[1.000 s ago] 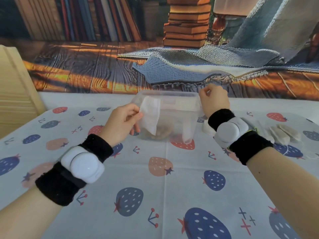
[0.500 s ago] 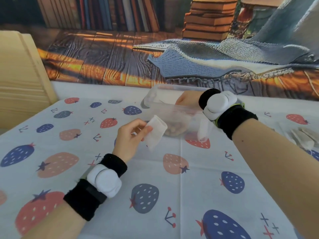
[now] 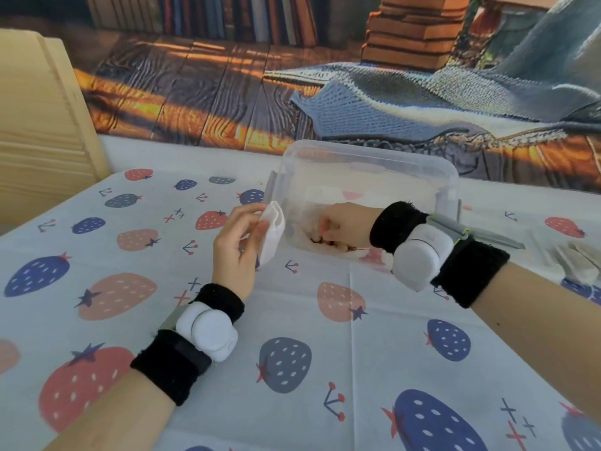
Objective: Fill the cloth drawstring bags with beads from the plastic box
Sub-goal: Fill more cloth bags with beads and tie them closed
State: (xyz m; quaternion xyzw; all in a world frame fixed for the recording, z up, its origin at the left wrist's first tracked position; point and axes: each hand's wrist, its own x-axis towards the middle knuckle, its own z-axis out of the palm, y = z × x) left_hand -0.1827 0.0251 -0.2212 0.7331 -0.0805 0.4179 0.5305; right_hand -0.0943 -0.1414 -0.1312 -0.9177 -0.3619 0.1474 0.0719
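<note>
pinching the cloth bag [image 3: 272, 232] in your left hand [image 3: 239, 252]; right hand [image 3: 344, 224] curls on beads [image 3: 328, 243] in the plastic box [image 3: 364, 177]; the narrow bag mouth risks spills.

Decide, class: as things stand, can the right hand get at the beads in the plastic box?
Probably yes. The plastic box has no lid on, and the right hand is already down inside it, fingers curled at the beads. Nothing blocks it.
</note>
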